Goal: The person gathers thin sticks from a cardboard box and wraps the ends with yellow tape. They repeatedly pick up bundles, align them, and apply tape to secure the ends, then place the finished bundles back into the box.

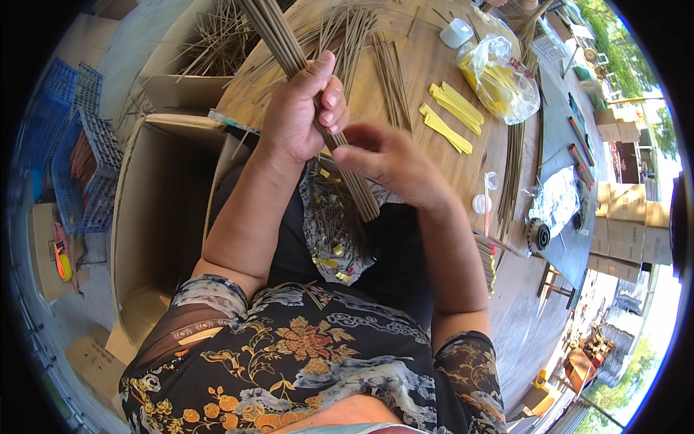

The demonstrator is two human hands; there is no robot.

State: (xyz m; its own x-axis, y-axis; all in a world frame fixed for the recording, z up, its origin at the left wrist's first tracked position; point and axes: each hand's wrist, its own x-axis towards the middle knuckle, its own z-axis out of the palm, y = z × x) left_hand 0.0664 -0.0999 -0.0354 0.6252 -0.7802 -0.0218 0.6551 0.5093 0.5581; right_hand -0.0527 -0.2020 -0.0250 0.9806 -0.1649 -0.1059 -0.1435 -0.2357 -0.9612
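My left hand [301,116] is closed around a bundle of thin brown incense sticks [271,32], which slants from the upper left down over my lap. My right hand [387,160] is by the lower half of the bundle, with its thumb close to the sticks. Motion blurs its fingers, so their grip is unclear. A small bit of yellow [327,150] shows at the bundle between the hands. Under the bundle's lower end, a pale cloth [329,217] on my lap carries dark debris and yellow scraps.
Loose sticks [354,32] lie on the wooden table [444,170], near yellow strips [444,130], a plastic bag [499,83] and a white cup [456,33]. A tape roll [538,235] is at right. Cardboard boxes [166,210] and blue crates [97,166] stand left.
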